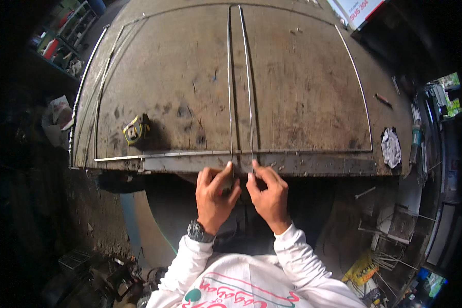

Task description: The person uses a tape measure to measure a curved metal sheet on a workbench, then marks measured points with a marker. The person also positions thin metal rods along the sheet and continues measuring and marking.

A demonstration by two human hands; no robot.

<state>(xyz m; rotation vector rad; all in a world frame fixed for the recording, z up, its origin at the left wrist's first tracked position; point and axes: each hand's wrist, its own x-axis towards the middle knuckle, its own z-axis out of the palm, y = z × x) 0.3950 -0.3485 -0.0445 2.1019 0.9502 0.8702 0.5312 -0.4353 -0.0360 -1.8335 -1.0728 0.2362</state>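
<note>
A long, narrow U-shaped metal rod (230,77) stretches away from me across the worn wooden table, its bend at the far side. Near the table's front edge, my left hand (213,197) pinches the left leg close to its end. The right leg is pinched between thumb and finger of my right hand (270,195). A small red spot shows in the left palm; I cannot make out what it is. Under the U lies a large rectangular frame of thin metal rod (363,97), its near side running along a flat metal strip (190,163) at the table edge.
A yellow and black tape measure (133,131) sits on the table (303,92) at left. To the right are a crumpled white cloth (391,148), a red-tipped pen-like tool (383,100) and a greenish bottle (416,137). Shelves (66,38) stand at the far left.
</note>
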